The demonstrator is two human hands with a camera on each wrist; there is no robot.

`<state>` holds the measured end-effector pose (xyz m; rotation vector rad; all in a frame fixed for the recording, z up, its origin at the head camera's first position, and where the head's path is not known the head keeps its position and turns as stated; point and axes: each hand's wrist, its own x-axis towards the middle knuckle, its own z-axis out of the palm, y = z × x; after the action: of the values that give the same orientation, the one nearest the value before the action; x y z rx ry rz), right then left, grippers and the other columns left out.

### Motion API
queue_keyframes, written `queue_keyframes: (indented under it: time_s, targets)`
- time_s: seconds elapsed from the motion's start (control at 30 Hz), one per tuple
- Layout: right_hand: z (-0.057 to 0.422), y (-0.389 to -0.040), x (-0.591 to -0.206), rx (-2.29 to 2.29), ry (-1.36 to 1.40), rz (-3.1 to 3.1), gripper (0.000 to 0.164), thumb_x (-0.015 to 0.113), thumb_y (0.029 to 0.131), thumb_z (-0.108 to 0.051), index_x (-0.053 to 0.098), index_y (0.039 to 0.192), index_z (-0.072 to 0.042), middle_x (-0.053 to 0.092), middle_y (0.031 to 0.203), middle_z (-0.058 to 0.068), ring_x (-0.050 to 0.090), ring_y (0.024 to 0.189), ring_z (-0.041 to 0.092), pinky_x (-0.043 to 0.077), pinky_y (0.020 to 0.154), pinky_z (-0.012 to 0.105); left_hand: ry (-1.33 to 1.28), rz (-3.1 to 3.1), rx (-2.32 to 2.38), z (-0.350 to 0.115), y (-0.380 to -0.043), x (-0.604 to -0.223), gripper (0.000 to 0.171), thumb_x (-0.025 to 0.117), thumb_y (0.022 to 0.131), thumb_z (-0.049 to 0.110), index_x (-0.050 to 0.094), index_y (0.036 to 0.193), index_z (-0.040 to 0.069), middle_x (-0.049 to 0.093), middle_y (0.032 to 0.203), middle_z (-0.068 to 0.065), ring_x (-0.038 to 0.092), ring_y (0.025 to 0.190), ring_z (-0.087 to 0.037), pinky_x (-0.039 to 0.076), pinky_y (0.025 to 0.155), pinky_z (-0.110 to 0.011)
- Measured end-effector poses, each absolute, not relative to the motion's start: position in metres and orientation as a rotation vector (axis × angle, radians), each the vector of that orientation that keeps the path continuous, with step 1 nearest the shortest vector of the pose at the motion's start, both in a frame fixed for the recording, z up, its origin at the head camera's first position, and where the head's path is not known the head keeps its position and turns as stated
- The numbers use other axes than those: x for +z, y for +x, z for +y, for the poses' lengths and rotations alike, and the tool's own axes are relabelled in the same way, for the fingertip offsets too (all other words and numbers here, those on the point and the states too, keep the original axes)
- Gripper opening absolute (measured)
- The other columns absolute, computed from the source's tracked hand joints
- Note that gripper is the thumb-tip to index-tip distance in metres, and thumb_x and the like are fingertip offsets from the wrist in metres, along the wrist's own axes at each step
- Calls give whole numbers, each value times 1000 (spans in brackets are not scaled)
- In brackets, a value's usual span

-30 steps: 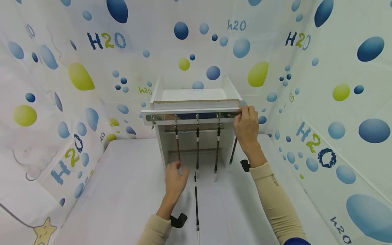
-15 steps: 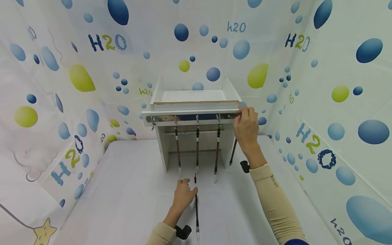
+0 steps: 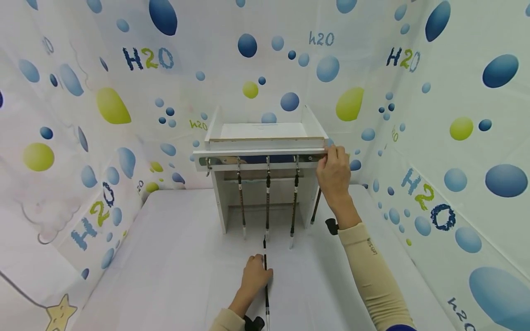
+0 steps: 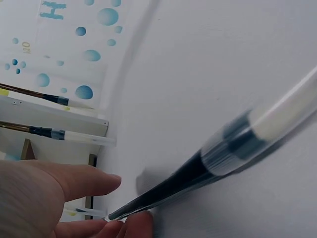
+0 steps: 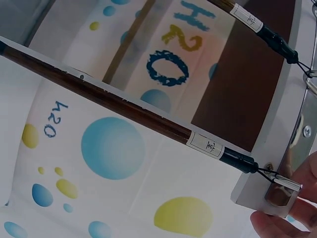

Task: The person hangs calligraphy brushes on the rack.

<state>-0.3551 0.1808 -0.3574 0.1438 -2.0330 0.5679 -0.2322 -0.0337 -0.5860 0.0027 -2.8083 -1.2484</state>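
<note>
A black-handled calligraphy brush (image 3: pixel 266 289) with a clear cap lies on the white table, its hanging loop toward the rack. Around its handle is my left hand (image 3: pixel 253 278), thumb and fingers on either side; in the left wrist view the thumb side stands apart from the brush (image 4: pixel 173 191) while fingertips sit right at its handle. My right hand (image 3: pixel 333 172) grips the right end of the hook rail (image 3: pixel 256 159). From the hook beside those fingers a brown-handled brush (image 5: pixel 124 106) hangs by its cord. More capped brushes hang from the middle hooks, including one brush (image 3: pixel 295 202).
The white rack (image 3: pixel 221 207) stands at the back of the table, with an open-topped tray section (image 3: pixel 265 143) above the rail. A bare hook (image 3: pixel 208 166) is at the rail's left end. Bubble-printed white sheets (image 3: pixel 290 69) enclose the table on three sides.
My left hand has left the lower end of the left hanging brush and come down and rightward to the brush on the table. The right hand has stayed on the rail.
</note>
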Motion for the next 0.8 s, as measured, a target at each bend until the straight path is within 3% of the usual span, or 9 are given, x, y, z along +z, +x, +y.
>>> queue_keyframes:
  time_s: [0.4, 0.8]
  targets:
    - [182, -354, -358, 589, 137, -2063, 22, 57, 94, 0, 63, 114, 8, 60, 103, 25, 62, 90, 40, 57, 76, 49, -60, -2817, -1176, -32, -230, -596, 32, 68, 76, -1, 66, 104, -15, 66, 89, -22, 60, 72, -24, 52, 57, -36]
    - [181, -352, -357, 569, 148, -2049, 23, 58, 93, 1, 63, 114, 9, 60, 102, 25, 62, 88, 40, 58, 74, 48, 2, -2808, -1246, -31, -229, -593, 33, 67, 73, -4, 65, 104, -15, 65, 83, -20, 56, 63, -20, 49, 51, -30]
